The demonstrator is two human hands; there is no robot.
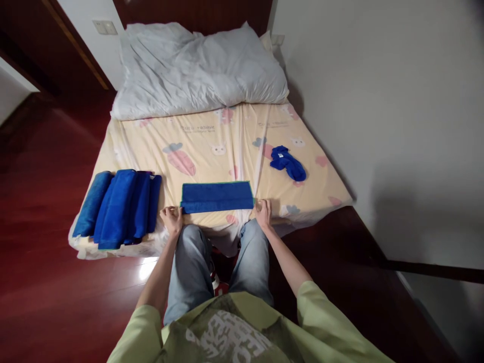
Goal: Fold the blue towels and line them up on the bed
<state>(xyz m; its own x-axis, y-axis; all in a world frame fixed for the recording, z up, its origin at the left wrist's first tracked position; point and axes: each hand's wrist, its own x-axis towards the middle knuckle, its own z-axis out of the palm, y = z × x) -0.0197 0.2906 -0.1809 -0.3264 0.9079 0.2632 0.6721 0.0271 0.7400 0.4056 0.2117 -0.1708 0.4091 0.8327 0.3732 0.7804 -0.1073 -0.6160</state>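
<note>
A blue towel [217,196] with a green edge lies flat as a wide strip on the bed, near its front edge. My left hand [172,220] pinches the towel's near left corner. At the near right corner, my right hand [263,212] has its fingers closed on the towel's edge. Several rolled or folded blue towels [117,209] lie side by side at the bed's left front corner. A crumpled blue cloth [288,163] with a small white tag rests to the right, beyond my right hand.
The bed [143,146] has a yellow sheet printed with carrots and rabbits. A large white-grey pillow or quilt [200,70] spans its far end. A white wall [378,101] runs along the right side. My knees touch or nearly touch the front edge.
</note>
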